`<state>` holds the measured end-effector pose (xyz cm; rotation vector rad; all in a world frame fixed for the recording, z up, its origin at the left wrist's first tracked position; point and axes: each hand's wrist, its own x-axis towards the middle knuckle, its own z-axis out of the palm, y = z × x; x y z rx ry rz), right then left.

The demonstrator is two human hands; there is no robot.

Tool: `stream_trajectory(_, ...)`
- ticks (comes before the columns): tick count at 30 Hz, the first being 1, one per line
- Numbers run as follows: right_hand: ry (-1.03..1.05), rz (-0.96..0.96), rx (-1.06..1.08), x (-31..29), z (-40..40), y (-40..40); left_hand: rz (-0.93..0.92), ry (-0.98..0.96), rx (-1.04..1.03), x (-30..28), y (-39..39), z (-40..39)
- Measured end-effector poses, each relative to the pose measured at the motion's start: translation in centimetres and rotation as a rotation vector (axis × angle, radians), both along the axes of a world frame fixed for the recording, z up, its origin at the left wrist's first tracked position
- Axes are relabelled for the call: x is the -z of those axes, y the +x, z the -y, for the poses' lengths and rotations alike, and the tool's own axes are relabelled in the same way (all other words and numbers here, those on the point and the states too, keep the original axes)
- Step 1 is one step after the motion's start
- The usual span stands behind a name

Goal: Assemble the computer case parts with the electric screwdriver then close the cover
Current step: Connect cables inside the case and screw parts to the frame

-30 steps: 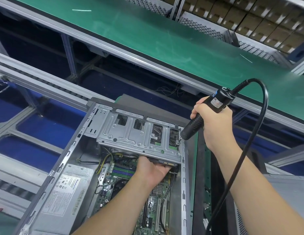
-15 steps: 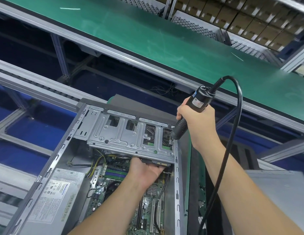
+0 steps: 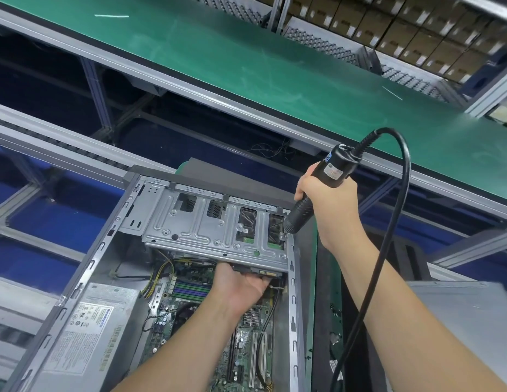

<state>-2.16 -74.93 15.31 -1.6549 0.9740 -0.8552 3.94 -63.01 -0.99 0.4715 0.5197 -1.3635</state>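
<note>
Nearest, 2 forearms reach up into view over an open computer case [image 3: 85,281] lying on its side, with its motherboard [image 3: 246,343] exposed at the near end and a grey power supply [image 3: 88,323] with a white label at the near left. A flat grey panel [image 3: 470,315] lies to the near right, apart from the case.

The left hand [image 3: 241,287] reaches in under the silver drive cage [image 3: 215,224], palm up, fingers curled beneath its near edge and hidden by the metal, supporting it from below. Yellow and black wires [image 3: 158,275] run just left of that hand.

The right hand [image 3: 328,205] is wrapped tight round the black electric screwdriver [image 3: 320,188], which tilts down to the left; its tip meets the cage's right end, beside the case's right rail. The thick black cable [image 3: 388,241] loops up from the tool's top and drops across the right forearm, covering part of the dark gap beside the case.

Beyond the case, aluminium frame rails [image 3: 62,148] cross over blue surfaces. Farther off runs a long green conveyor belt [image 3: 246,72], and behind it stand shelves of brown cardboard boxes [image 3: 410,32].
</note>
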Motion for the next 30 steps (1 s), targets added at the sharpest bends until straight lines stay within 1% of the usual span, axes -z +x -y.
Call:
stream_trajectory(5,0.065,0.018,-0.06,-0.6,-0.2,0.0,0.019,0.001,-0.014,-0.6,0.2,-0.1)
stream_trajectory(8,0.06,0.03,-0.168,-2.0,0.1,-0.6,0.017,0.066,-0.01,-0.9,0.1,0.0)
stream_trajectory(11,0.047,0.116,-0.169,-4.0,0.7,-1.1,0.031,0.129,-0.011,-1.6,-0.1,-0.1)
stream_trajectory(13,0.051,0.216,-0.15,-5.7,1.3,-1.3,0.118,0.224,0.034,-2.0,-0.2,-0.8)
stream_trajectory(14,0.048,0.251,-0.149,-6.4,1.5,-1.5,0.19,0.3,0.083,-2.3,-0.2,-1.4)
stream_trajectory(16,0.041,0.288,-0.156,-7.2,1.6,-2.2,0.408,0.432,0.22,-2.5,-0.8,-3.4)
stream_trajectory(18,0.044,0.291,-0.153,-7.3,1.5,-3.1,0.645,0.507,0.333,-3.3,-1.4,-5.4)
stream_trajectory(21,0.076,0.314,-0.133,-6.5,1.1,-4.7,0.989,0.493,0.413,-5.9,-2.4,-6.5)
stream_trajectory(23,0.101,0.342,-0.14,-5.9,0.9,-6.0,1.29,0.494,0.416,-7.4,-3.2,-5.7)
stream_trajectory(26,0.118,0.369,-0.169,-5.0,1.1,-8.2,1.747,0.418,0.385,-9.0,-5.1,-3.6)
stream_trajectory(27,0.124,0.376,-0.18,-4.8,1.3,-9.0,1.91,0.432,0.391,-9.3,-5.5,-2.7)
stream_trajectory(28,0.129,0.385,-0.186,-4.5,1.5,-9.8,2.095,0.464,0.423,-9.7,-6.0,-1.8)
stream_trajectory(30,0.133,0.401,-0.193,-3.8,1.9,-11.5,2.516,0.478,0.572,-10.3,-7.3,0.0)
